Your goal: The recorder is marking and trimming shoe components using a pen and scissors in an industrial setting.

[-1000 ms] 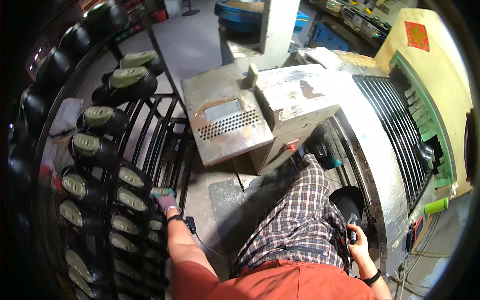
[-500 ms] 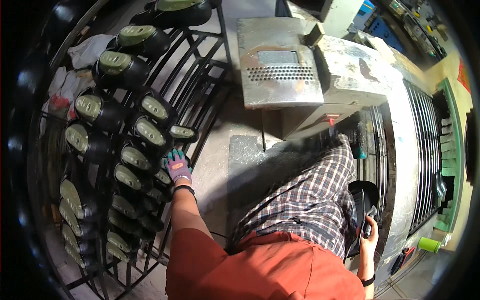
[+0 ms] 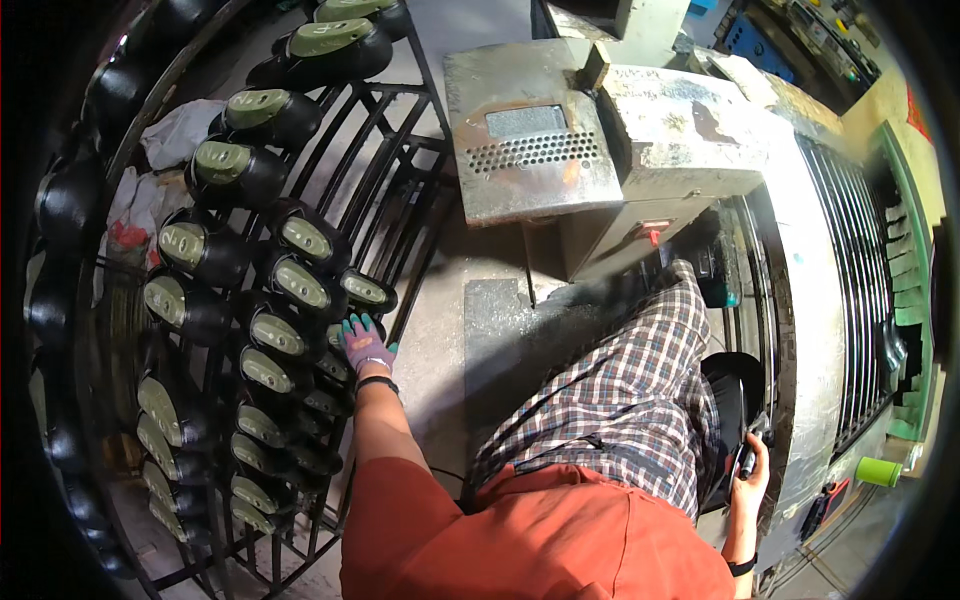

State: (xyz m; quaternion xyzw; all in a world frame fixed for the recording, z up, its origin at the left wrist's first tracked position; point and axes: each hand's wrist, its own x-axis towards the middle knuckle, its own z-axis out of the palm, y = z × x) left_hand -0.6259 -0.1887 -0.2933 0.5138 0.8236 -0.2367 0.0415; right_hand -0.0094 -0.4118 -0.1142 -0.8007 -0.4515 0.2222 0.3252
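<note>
Head view: a metal machine [image 3: 672, 130] stands at right, a black rack [image 3: 392, 88] at left. Black lasts [image 3: 303, 285] sit in rows on its bars, olive faces showing, probably to keep each easy to grasp. The gloved left hand [image 3: 366, 346] lies on one last [image 3: 336, 336] at the rack's inner edge, fingers slightly spread; whether it grips, I cannot tell. The bare right hand [image 3: 750, 473] curls around a small dark tool [image 3: 746, 461], perhaps held aside to stay clear.

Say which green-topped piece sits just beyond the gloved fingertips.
The green-topped piece at the far end of the rightmost column; the left hand covers part of the next one.
</note>
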